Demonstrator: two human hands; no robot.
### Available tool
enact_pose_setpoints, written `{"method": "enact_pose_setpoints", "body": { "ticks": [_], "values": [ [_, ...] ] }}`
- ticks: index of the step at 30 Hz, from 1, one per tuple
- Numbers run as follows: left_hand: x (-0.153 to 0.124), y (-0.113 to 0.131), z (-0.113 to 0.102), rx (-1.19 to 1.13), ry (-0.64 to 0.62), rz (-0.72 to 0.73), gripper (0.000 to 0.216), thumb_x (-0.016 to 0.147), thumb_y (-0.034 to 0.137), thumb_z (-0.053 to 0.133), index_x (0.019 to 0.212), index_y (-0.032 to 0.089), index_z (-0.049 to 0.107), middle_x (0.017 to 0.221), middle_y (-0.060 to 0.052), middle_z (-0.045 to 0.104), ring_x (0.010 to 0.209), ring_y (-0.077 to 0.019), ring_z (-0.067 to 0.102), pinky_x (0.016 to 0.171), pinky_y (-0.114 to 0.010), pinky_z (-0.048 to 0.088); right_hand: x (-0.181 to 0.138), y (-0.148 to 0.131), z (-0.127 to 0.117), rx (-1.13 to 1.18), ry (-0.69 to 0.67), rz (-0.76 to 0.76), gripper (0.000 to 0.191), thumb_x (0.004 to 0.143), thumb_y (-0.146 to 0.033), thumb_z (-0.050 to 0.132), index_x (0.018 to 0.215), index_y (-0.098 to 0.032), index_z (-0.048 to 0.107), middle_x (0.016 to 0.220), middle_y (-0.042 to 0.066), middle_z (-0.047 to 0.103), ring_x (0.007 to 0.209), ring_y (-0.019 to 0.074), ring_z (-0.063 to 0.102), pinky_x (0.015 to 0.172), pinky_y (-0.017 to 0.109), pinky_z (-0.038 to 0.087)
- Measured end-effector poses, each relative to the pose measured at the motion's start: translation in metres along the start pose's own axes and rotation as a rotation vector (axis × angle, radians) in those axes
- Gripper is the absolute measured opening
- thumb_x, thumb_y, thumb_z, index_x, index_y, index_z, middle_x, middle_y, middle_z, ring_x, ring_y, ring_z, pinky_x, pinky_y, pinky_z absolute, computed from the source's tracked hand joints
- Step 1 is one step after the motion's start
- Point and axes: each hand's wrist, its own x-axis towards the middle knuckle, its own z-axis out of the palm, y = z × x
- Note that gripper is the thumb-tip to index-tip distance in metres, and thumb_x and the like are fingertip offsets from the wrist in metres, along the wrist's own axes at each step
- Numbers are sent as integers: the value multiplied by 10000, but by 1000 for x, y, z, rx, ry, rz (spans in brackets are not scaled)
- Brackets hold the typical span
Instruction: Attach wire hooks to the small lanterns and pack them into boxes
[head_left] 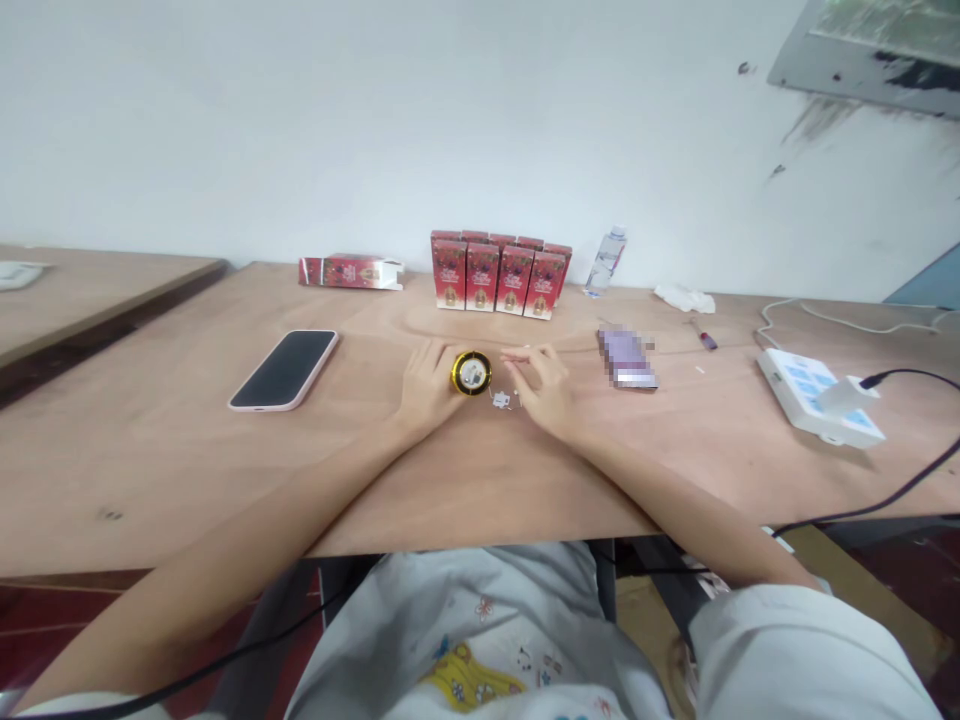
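Observation:
On the wooden table in front of me, my left hand (430, 385) grips a round lantern-like object (472, 373) from its left side. That object has a gold body and a black rim, and its open face turned up at me shows a pale disc with small parts inside. Just right of it, my right hand (546, 388) has thumb and fingertips drawn together; whatever lies between them is too small to make out. A small white piece with thin wires (501, 400) rests on the tabletop between my hands.
Several red printed boxes (481, 277) stand against the wall, with an opened red box (350, 272) lying left of them. Around lie a phone (285, 370), a pixelated purple item (627, 358), a clear bottle (606, 260), tissue (684, 298), screwdriver (705, 338) and power strip (817, 395).

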Motion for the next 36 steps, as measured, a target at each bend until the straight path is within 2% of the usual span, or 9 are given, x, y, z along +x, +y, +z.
{"method": "enact_pose_setpoints", "body": {
  "ticks": [3,6,10,14,19,23,25,30,36],
  "values": [
    [0,-6,1,-22,-18,-72,251,835,353,575,1036,205,552,978,-86,609,895,-244,574,750,-354,454,7,21,-4,-122,-246,122,217,811,-100,563,942,-222,687,945,49,723,991,217,586,916,402,457],
    [-1,-9,3,-38,-22,-95,248,830,357,574,1035,220,543,977,-75,602,899,-242,571,760,-356,459,10,35,-6,-182,-408,137,284,771,-67,584,994,-214,678,1000,47,728,1058,224,571,967,429,411],
    [-1,-9,3,-49,-43,-72,243,843,361,553,1039,217,544,978,-84,594,897,-245,560,758,-358,450,12,39,-6,-239,-516,96,322,745,-35,584,997,-211,681,1005,33,739,1048,234,581,966,429,402],
    [-2,-8,4,-58,-47,-62,238,852,371,549,1021,204,554,972,-91,591,890,-242,556,749,-353,435,15,40,-8,-196,-544,96,326,743,7,554,970,-187,684,897,39,744,934,202,620,900,359,453],
    [-1,-8,4,-53,-24,-36,273,853,420,549,999,190,556,946,-89,591,863,-238,554,727,-349,436,15,37,-9,-79,-415,146,280,755,-16,580,966,-178,667,832,35,719,847,179,647,840,334,487],
    [-1,-6,3,-59,12,6,281,874,425,538,996,173,563,928,-89,592,853,-231,547,717,-344,432,11,17,-4,176,-92,193,97,808,-169,626,900,-193,647,854,22,711,789,148,660,791,303,522],
    [0,-3,2,-54,-4,14,282,891,427,521,1008,173,564,934,-84,596,868,-225,548,722,-340,432,7,1,-2,276,16,171,85,804,-239,657,878,-203,637,849,15,708,797,145,664,799,300,531],
    [0,4,1,-45,22,49,314,904,479,490,993,189,570,904,-72,613,837,-220,552,698,-338,423,-2,-30,1,265,51,25,66,829,-270,642,840,-207,627,815,2,709,750,129,670,739,261,538],
    [1,10,1,-37,43,110,273,916,428,479,975,181,582,873,-70,625,791,-209,550,684,-324,412,-6,-30,6,160,100,-136,36,848,-187,603,827,-211,620,802,11,696,780,139,655,743,273,525]
  ]
}}
